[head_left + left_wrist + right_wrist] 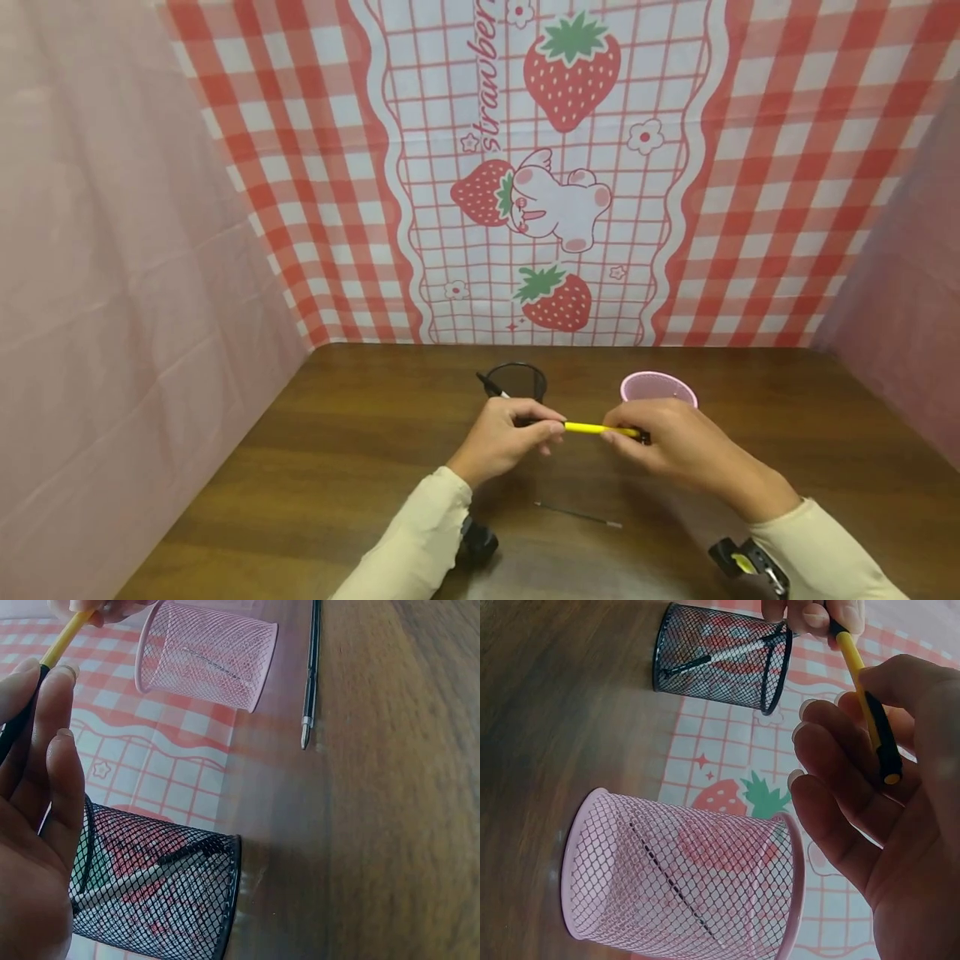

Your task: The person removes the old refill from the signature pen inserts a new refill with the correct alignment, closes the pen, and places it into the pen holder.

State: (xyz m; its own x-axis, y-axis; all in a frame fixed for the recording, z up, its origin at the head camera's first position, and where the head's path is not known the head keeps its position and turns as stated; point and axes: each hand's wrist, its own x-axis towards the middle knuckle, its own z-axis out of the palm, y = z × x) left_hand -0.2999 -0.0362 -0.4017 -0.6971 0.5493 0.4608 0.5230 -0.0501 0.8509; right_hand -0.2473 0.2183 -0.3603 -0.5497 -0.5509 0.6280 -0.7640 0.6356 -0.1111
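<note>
A yellow and black pen (583, 427) is held level between the two hands above the table. My left hand (508, 435) pinches its black end between thumb and fingers. My right hand (678, 437) pinches the yellow barrel near the other end, which has a black clip, as the right wrist view shows. Beneath the hands, a thin dark pen refill (577, 515) with a metal tip lies on the table. The fingers of the left hand cover the pen's far black tip.
Behind the left hand stands a black mesh cup (705, 696) with a black and white pen (731, 652) in it. A pink mesh cup (660, 387), behind the right hand, contains a thin dark stick (671, 877). The wooden table (315, 467) ends at a checked cloth (757, 250).
</note>
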